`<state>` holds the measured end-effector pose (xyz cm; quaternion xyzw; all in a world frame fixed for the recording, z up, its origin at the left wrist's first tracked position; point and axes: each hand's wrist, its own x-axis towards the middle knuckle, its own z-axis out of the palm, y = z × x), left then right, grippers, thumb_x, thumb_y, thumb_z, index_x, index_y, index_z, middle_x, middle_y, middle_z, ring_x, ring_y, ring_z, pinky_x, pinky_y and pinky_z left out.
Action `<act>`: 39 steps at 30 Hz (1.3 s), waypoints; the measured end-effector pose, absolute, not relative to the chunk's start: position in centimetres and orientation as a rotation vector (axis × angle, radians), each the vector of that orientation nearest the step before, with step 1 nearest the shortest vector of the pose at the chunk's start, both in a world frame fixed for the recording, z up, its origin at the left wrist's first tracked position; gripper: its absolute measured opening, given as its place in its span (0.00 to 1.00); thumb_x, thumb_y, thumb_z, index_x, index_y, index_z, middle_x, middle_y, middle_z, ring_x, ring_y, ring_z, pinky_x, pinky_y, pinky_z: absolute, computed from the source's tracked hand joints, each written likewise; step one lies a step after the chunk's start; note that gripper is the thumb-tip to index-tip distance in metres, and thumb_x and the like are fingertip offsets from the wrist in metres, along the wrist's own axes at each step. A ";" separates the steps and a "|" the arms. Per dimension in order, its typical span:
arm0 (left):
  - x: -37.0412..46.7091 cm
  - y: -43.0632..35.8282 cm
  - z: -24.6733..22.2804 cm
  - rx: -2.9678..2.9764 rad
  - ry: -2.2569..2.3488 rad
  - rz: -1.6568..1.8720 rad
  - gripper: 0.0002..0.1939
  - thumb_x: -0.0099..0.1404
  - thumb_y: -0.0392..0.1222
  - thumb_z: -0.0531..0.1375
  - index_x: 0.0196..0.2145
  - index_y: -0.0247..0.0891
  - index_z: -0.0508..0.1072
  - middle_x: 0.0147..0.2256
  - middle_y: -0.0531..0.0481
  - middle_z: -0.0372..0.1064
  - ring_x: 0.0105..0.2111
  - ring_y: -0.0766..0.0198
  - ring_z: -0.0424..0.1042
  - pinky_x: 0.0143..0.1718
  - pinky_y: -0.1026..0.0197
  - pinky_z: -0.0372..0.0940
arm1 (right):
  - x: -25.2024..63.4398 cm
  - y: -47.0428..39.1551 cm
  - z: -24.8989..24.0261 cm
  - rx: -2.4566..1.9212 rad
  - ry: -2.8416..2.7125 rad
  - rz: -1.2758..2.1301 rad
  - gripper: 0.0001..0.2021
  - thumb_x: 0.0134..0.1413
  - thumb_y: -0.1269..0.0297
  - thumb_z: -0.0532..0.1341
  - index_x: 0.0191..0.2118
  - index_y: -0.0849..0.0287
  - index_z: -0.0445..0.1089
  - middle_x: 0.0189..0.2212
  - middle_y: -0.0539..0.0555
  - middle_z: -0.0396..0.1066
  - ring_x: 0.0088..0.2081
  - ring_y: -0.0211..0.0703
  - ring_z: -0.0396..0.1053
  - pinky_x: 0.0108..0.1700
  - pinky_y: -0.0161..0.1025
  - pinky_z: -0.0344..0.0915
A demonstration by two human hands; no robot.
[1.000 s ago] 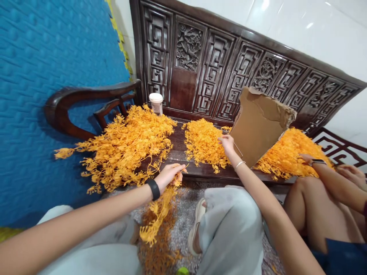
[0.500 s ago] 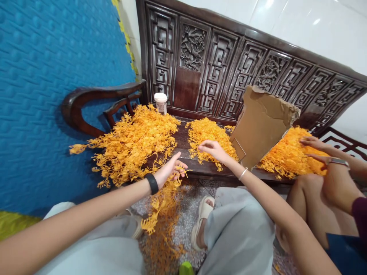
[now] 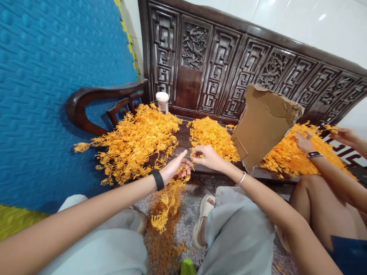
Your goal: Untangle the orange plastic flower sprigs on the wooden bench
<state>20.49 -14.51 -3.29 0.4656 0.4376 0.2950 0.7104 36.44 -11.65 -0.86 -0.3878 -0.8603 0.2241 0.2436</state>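
Observation:
My left hand, a black band at its wrist, has its fingers curled round thin orange plastic sprigs. A bunch of these sprigs, branching and frilly-tipped, hangs below that hand over the floor. Thumb and fingers of my right hand pinch at a sprig end right beside the left fingers; the exact piece is too small to make out. On the bench, a large heap of sprigs lies to the left of my hands. A smaller orange pile sits just beyond my right hand.
The dark carved bench holds a white lidded tub and an upright cardboard piece. Past the cardboard, another person's hands work at a third orange heap. Orange bits litter the floor between my feet.
My right hand has moved left and down from above the smaller pile to meet my left hand. The other person's hands have moved apart, one lifting a sprig at the right.

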 end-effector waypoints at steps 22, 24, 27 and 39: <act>25.2 -15.2 -2.9 1.040 1.079 0.751 0.17 0.54 0.51 0.53 0.21 0.32 0.67 0.14 0.55 0.57 0.12 0.75 0.48 0.16 0.67 0.39 | 47.5 -2.9 -4.5 -1.808 -1.412 0.272 0.01 0.39 0.71 0.57 0.23 0.62 0.66 0.21 0.51 0.66 0.25 0.37 0.62 0.33 0.34 0.58; 24.7 -14.8 -2.9 1.064 1.072 0.767 0.16 0.52 0.50 0.55 0.22 0.32 0.68 0.14 0.56 0.57 0.12 0.75 0.49 0.16 0.67 0.40 | 48.5 -2.8 -5.8 -1.827 -1.485 0.286 0.03 0.38 0.70 0.59 0.26 0.62 0.67 0.22 0.50 0.66 0.26 0.36 0.62 0.34 0.34 0.59; 23.7 -14.3 -2.9 1.119 1.005 0.746 0.13 0.49 0.48 0.59 0.23 0.33 0.68 0.14 0.58 0.55 0.13 0.75 0.50 0.16 0.68 0.43 | 48.9 -3.0 -6.7 -1.810 -1.510 0.307 0.08 0.37 0.71 0.60 0.31 0.63 0.68 0.25 0.51 0.68 0.28 0.35 0.63 0.35 0.34 0.60; 21.7 -14.0 -1.0 1.012 0.883 0.915 0.09 0.53 0.41 0.59 0.32 0.35 0.66 0.21 0.54 0.65 0.20 0.70 0.66 0.26 0.64 0.60 | 41.8 -8.5 -2.3 -1.142 -1.856 1.363 0.28 0.49 0.42 0.46 0.30 0.64 0.70 0.30 0.56 0.71 0.29 0.37 0.68 0.32 0.34 0.62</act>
